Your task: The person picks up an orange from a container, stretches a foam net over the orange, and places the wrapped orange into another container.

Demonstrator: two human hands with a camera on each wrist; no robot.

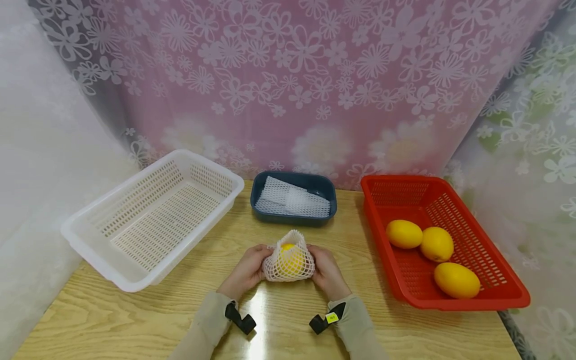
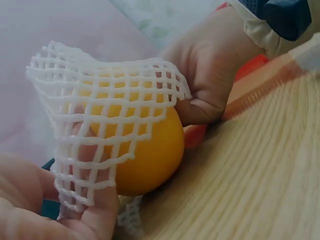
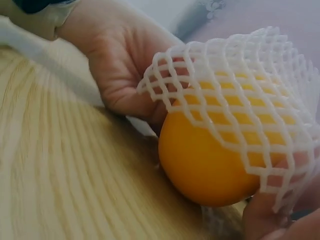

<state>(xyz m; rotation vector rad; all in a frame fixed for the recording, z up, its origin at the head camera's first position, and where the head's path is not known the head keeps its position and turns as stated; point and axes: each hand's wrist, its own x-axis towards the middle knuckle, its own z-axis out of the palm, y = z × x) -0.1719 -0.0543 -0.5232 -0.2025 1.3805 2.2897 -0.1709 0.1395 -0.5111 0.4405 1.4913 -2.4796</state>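
Note:
A smooth yellow, rounded fruit (image 3: pixel 200 155) sits at the front middle of the table, partly covered by a white foam net sleeve (image 2: pixel 110 120). In the head view the net stands up in a peak above the fruit. My left hand (image 1: pixel 250 266) holds the net's left side; in the left wrist view its fingers show through the mesh, thumb outside. From the right, my right hand (image 1: pixel 327 271) grips the opposite side of the net. The fruit's lower part is bare in both wrist views.
Three more yellow fruits, one of them here (image 1: pixel 456 280), lie in a red basket (image 1: pixel 468 304) on the right. Flattened foam nets (image 1: pixel 288 199) fill a dark blue tray (image 1: pixel 292 220) at the back. On the left stands a white basket (image 1: pixel 85 250). A patterned curtain (image 1: pixel 292 100) hangs behind.

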